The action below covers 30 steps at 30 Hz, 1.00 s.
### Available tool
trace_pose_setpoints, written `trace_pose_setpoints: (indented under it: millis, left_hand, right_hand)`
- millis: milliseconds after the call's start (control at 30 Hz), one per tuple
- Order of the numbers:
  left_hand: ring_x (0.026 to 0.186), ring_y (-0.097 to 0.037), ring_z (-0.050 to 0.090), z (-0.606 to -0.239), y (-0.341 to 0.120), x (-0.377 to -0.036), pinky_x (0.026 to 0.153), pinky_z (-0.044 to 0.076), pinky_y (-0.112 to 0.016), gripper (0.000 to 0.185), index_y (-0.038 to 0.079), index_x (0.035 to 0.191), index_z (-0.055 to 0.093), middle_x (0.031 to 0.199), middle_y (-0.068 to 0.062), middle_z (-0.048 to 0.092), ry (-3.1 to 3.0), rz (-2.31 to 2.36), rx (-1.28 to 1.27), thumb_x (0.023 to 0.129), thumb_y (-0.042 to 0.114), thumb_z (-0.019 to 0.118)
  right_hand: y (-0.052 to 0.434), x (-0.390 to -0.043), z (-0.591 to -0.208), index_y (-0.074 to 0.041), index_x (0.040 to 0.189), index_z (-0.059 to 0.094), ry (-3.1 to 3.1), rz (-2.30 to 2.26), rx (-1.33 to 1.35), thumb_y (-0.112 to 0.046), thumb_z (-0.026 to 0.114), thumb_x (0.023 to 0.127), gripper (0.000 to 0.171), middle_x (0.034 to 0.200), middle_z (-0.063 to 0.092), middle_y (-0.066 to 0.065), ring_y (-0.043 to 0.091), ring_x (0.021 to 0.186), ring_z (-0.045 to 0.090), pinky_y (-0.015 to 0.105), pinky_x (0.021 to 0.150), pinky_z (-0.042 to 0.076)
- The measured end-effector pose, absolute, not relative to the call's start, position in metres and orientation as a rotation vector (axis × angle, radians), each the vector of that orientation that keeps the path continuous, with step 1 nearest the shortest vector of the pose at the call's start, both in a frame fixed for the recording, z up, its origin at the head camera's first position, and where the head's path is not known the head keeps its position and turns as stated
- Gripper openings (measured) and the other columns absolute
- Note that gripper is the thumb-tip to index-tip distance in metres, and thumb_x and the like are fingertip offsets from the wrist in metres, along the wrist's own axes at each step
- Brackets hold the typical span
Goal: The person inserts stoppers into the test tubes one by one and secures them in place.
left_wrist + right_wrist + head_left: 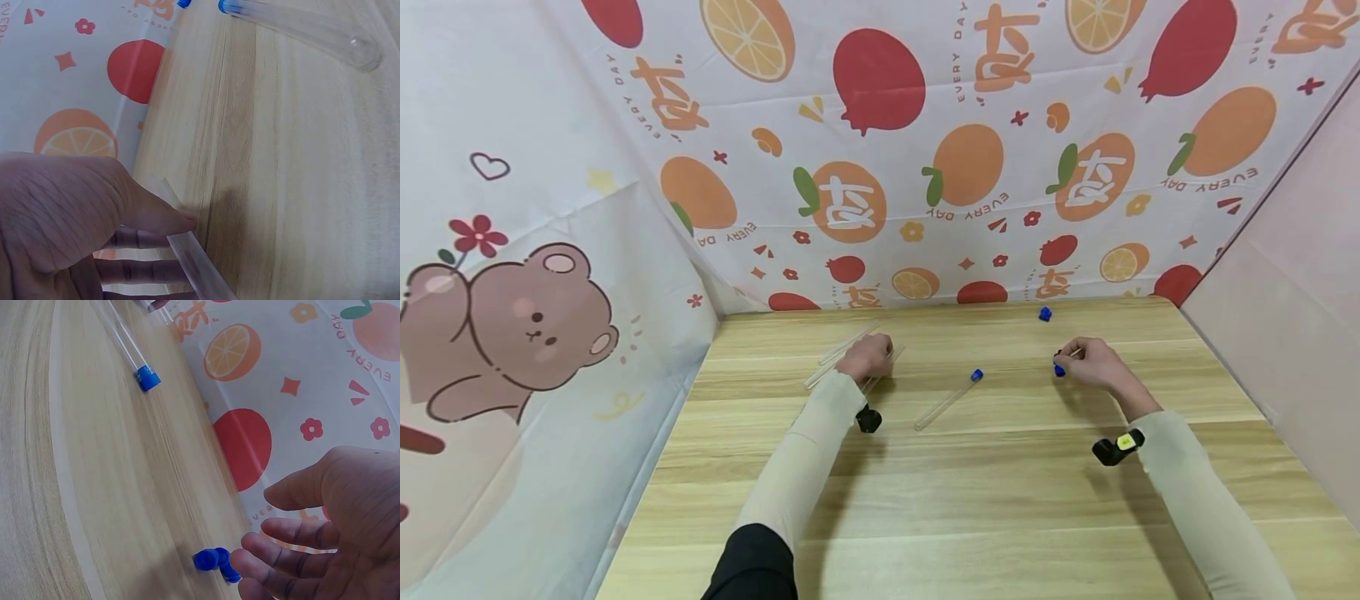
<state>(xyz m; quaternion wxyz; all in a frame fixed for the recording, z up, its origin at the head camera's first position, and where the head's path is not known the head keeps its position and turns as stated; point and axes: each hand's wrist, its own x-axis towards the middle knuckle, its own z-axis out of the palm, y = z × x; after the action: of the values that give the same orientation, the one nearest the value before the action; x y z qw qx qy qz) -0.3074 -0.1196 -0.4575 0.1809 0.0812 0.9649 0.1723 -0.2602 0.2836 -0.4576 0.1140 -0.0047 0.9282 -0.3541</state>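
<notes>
- nearest, toward six o'clock on a dial whose twelve is the far edge, the wooden table [955,517] shows its flat grain; both sleeved arms reach in above it.
- at each cuff sits a small black camera [868,418], probably set inward so that it faces the fingers.
- just twelve-ward of the middle lies the capped tube [947,404], its blue end aimed at about one o'clock; lying flat between the hands, it seems within either one's reach.
- at two o'clock the right hand [1093,364] is low, fingers loosely bent and thumb well apart from them, with no firm grip visible; blue caps [206,559] sit right at its fingertips, though i cannot tell whether they touch. coming in low with bent fingers likely suits such small pieces.
- near eleven the left hand [867,357] is mostly closed, pinching a clear tube [197,265] between thumb and fingers; a pinch probably suits something so slim and smooth.
- at ten, just beside it, loose clear tubes [847,344] lie slanted roughly alike, perhaps for easy picking.
- at one, near the far edge, rests more blue capwork [1045,314], small and bunched.
- beyond twelve hangs the fruit-print cloth [966,167], presumably a backdrop.
</notes>
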Motion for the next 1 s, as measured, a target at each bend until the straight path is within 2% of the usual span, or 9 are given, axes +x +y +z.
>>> trace_pose_setpoints:
  millis: [300, 400, 533, 700, 833, 1000]
  left_hand:
    - [0.075, -0.023, 0.057, -0.461, -0.123, -0.310, 0.057, 0.045, -0.030, 0.023, 0.005, 0.115, 0.066, 0.104, -0.014, 0.067, 2.705, 0.538, 0.249, 0.093, 0.007, 0.061]
    - [0.077, -0.022, 0.057, -0.462, -0.124, -0.312, 0.058, 0.046, -0.029, 0.029, 0.004, 0.122, 0.065, 0.108, -0.014, 0.065, 2.681, 0.600, 0.253, 0.093, 0.006, 0.061]
    - [0.083, -0.022, 0.053, -0.463, -0.128, -0.313, 0.066, 0.046, -0.029, 0.040, 0.003, 0.133, 0.061, 0.117, -0.017, 0.063, 2.652, 0.672, 0.286, 0.093, 0.006, 0.059]
    - [0.102, -0.027, 0.064, -0.462, -0.131, -0.314, 0.080, 0.059, -0.035, 0.045, 0.001, 0.140, 0.055, 0.134, -0.021, 0.061, 2.633, 0.755, 0.322, 0.096, 0.010, 0.059]
    - [0.103, -0.030, 0.068, -0.461, -0.132, -0.313, 0.076, 0.062, -0.037, 0.047, 0.001, 0.142, 0.053, 0.136, -0.024, 0.059, 2.566, 0.869, 0.285, 0.097, 0.009, 0.059]
    - [0.097, -0.025, 0.067, -0.461, -0.132, -0.313, 0.072, 0.059, -0.030, 0.048, 0.003, 0.142, 0.053, 0.132, -0.022, 0.062, 2.507, 0.987, 0.275, 0.094, 0.006, 0.059]
  right_hand:
    - [0.283, -0.259, -0.456, 0.002, 0.115, 0.063, 2.718, -1.013, -0.013, -0.028, 0.056, 0.102, 0.033, 0.103, 0.064, 0.018, 0.023, 0.086, 0.059, 0.034, 0.072, 0.052]
    - [0.284, -0.258, -0.456, 0.003, 0.117, 0.062, 2.710, -1.020, -0.018, -0.027, 0.055, 0.103, 0.034, 0.106, 0.064, 0.020, 0.024, 0.089, 0.059, 0.037, 0.074, 0.053]
    - [0.285, -0.258, -0.456, 0.003, 0.119, 0.062, 2.698, -1.028, -0.029, -0.028, 0.054, 0.103, 0.035, 0.108, 0.064, 0.021, 0.027, 0.092, 0.060, 0.040, 0.077, 0.054]
    - [0.287, -0.258, -0.457, 0.003, 0.117, 0.061, 2.697, -1.026, -0.032, -0.029, 0.055, 0.103, 0.035, 0.107, 0.064, 0.020, 0.028, 0.092, 0.061, 0.040, 0.075, 0.054]
    - [0.287, -0.259, -0.457, 0.001, 0.116, 0.062, 2.691, -1.028, -0.014, -0.030, 0.056, 0.103, 0.034, 0.107, 0.064, 0.020, 0.029, 0.092, 0.061, 0.040, 0.075, 0.054]
    - [0.288, -0.258, -0.456, 0.002, 0.118, 0.061, 2.681, -1.040, -0.024, -0.029, 0.055, 0.103, 0.034, 0.109, 0.064, 0.021, 0.030, 0.093, 0.061, 0.040, 0.076, 0.055]
